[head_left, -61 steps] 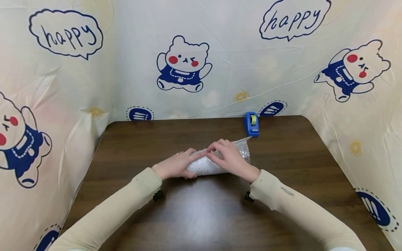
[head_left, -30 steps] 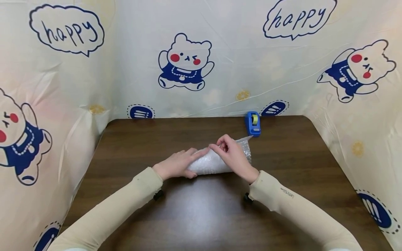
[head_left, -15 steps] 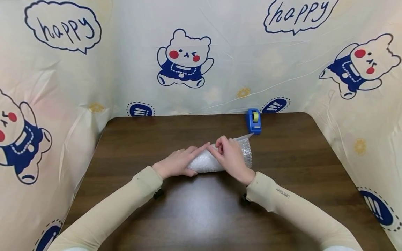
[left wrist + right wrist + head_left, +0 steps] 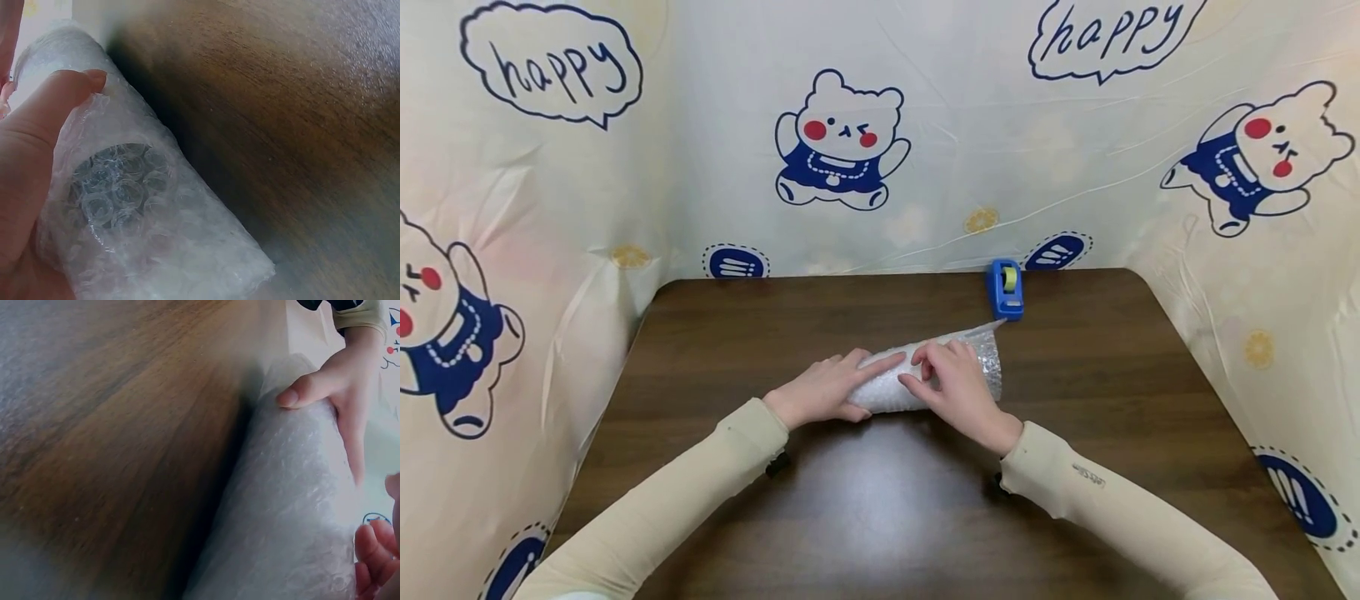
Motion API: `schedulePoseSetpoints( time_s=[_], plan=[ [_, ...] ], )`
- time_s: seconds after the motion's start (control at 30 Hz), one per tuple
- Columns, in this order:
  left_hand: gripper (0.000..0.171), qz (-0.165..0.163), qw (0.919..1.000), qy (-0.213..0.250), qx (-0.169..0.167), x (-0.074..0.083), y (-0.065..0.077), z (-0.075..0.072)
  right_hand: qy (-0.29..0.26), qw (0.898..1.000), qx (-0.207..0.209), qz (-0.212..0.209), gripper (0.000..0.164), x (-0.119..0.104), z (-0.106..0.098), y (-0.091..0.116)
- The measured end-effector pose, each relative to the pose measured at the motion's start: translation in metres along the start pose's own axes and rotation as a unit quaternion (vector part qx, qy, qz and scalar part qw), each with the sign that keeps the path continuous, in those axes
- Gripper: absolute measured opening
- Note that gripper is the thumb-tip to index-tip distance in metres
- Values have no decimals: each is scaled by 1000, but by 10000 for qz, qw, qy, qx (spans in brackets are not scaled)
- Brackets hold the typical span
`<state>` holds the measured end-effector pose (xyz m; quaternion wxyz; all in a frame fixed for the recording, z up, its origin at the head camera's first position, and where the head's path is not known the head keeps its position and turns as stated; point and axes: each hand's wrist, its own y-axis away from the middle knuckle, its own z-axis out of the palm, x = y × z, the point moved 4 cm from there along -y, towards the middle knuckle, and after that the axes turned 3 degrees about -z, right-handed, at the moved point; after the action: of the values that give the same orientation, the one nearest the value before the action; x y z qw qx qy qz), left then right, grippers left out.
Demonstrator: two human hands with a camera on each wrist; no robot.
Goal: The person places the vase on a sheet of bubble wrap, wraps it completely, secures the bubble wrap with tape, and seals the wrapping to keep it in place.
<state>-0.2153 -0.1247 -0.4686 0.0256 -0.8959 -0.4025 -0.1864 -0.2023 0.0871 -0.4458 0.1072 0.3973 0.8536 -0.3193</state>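
A roll of bubble wrap [image 4: 886,390] lies slantwise on the table, its loose end flaring at the right. My left hand [image 4: 822,390] grips its left end, thumb on the near side and fingers over the top. Through the wrap's end in the left wrist view, a dark round shape [image 4: 119,181] shows; what it is cannot be made out. My right hand [image 4: 961,385] is over the right half of the roll, fingers bent and thumb apart from them. In the right wrist view its fingers [image 4: 374,550] are beside the wrap, with nothing visible between them and the thumb.
A blue tape dispenser [image 4: 1006,290] with a yellowish tape roll stands at the back right of the brown wooden table [image 4: 880,508], just beyond the wrap's pointed corner. A printed curtain [image 4: 722,150] surrounds the table on the back and sides.
My right hand has drawn back slightly from the left index fingertip, and its thumb and fingers have spread apart. The left index finger now lies lower on the wrap. The roll stays put.
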Motion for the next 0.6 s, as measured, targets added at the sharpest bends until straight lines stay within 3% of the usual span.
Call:
schedulePoseSetpoints(
  time_s=[0.3,0.6],
  plan=[
    [98,-31,10000,-58,10,-1,0,1,663,9948,-134,-762,35,-2,-1,6],
    [96,120,9997,-196,2,0,2,0,936,9902,-566,-870,35,-4,-4,7]
  ],
)
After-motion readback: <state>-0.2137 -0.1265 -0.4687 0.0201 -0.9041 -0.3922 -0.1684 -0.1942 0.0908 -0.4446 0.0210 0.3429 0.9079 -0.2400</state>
